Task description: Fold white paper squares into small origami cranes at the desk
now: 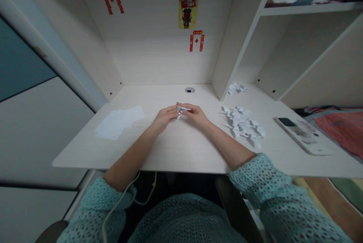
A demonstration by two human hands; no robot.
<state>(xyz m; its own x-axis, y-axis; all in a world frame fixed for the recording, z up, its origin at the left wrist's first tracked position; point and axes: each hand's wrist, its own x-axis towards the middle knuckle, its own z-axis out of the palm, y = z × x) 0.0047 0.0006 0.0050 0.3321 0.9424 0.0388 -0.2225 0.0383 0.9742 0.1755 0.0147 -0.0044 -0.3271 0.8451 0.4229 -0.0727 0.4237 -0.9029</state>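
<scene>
A small piece of folded white paper is held between my two hands, above the middle of the desk. My left hand grips its left side, fingers pressed together against it. From the right, my right hand pinches the same piece between thumb and fingers. Its exact folded shape is too small to make out. To the left lies a spread of flat white paper sheets. Right of my right forearm, several folded white paper pieces lie in a loose pile.
More folded paper lies by the upright divider. A phone-like white device rests on the desk at the right. A cable hole is near the back panel. A white cable hangs by my left sleeve.
</scene>
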